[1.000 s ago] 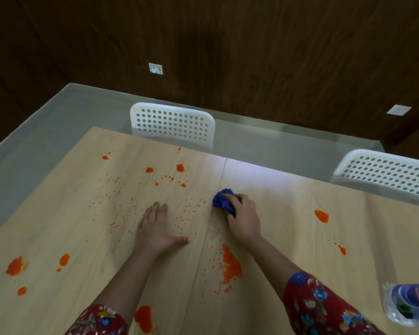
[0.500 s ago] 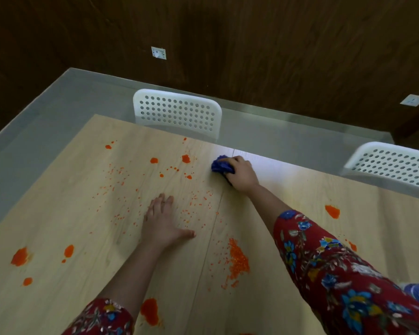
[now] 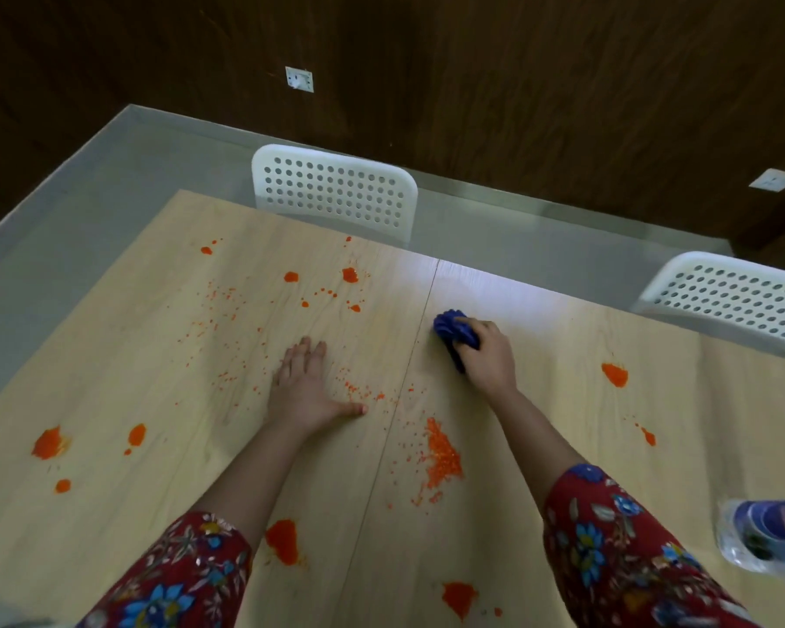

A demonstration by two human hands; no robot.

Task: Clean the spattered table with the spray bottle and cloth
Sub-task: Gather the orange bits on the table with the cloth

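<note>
A spray bottle (image 3: 764,539) stands at the table's (image 3: 109,355) near right edge, well behind the right fingers. Orange blotches (image 3: 443,455) lie between the two forearms, nearer than both sets of fingers. The left hand (image 3: 307,392) rests flat, fingers together, thumb spread. The right hand (image 3: 488,355) is clamped on a bunched blue cloth (image 3: 454,330), pressed to the wood. Beyond the left fingertips are more orange spots (image 3: 350,275), then two white chairs (image 3: 334,192).

dim room; pale glare on table (image 3: 495,283), wide-angle bending, soft edges.
</note>
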